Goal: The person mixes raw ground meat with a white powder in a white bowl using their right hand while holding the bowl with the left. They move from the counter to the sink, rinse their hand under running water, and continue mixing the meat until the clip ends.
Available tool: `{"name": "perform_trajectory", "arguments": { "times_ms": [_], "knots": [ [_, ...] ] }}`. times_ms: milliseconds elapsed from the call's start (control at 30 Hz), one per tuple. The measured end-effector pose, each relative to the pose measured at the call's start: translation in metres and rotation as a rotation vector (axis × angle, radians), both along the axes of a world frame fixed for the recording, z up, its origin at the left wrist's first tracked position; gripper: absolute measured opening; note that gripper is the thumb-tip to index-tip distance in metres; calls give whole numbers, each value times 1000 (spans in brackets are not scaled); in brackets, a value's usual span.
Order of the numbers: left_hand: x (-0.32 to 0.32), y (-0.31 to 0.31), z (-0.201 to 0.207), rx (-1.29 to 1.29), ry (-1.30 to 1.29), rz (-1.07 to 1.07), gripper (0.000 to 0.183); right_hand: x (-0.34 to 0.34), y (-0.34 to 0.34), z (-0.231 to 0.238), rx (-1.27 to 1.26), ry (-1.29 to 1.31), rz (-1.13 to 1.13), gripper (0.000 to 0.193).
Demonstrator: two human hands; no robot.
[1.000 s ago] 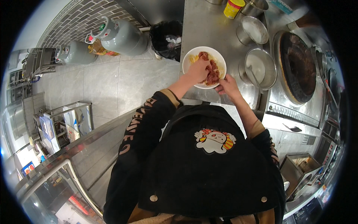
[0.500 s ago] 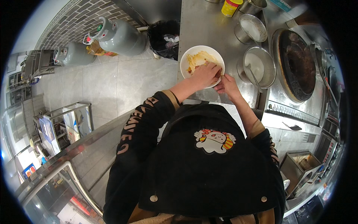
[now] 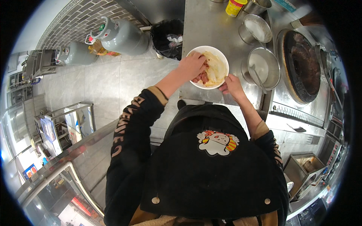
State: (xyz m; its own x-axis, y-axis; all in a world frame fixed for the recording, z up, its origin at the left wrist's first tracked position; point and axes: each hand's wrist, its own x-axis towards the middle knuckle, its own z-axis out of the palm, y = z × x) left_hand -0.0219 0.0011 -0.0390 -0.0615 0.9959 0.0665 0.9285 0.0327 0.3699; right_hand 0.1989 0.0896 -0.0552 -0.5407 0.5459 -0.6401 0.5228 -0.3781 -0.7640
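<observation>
The left hand (image 3: 192, 66) is now reaching deeper into the white bowl (image 3: 222, 60), fingers bunched together on the red meat (image 3: 201, 77) beside the pale shredded vegetable (image 3: 215, 67), where a moment ago it was resting nearer the rim. The right hand (image 3: 232, 84) is staying pinched on the bowl's near edge, steadying it on the steel tabletop (image 3: 205, 26). So the mixing by hand is looking well underway, the bowl sitting left of the metal pot (image 3: 264, 66)

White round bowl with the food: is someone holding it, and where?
The right hand grips the white round bowl at its near rim. The left hand reaches into the food; what its fingers pinch cannot be told.
</observation>
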Motion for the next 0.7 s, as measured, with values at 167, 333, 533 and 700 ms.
{"name": "perform_trajectory", "arguments": {
  "times_ms": [167, 333, 533, 700],
  "knots": [
    [24, -24, -3, -215, 48, 56, 45, -1, -2, -4, 11, 11, -18, 29],
    [19, 13, -8, -300, -218, 131, 40, -1, 1, -7, 47, 19, 7, 30],
    [34, 12, 13, -93, -176, 169, 26, 0, -2, -6, 28, 28, -12, 30],
    [62, -6, 0, -115, 206, -133, 27, 0, -4, -5, 26, 8, -20, 30]
  ]
}}
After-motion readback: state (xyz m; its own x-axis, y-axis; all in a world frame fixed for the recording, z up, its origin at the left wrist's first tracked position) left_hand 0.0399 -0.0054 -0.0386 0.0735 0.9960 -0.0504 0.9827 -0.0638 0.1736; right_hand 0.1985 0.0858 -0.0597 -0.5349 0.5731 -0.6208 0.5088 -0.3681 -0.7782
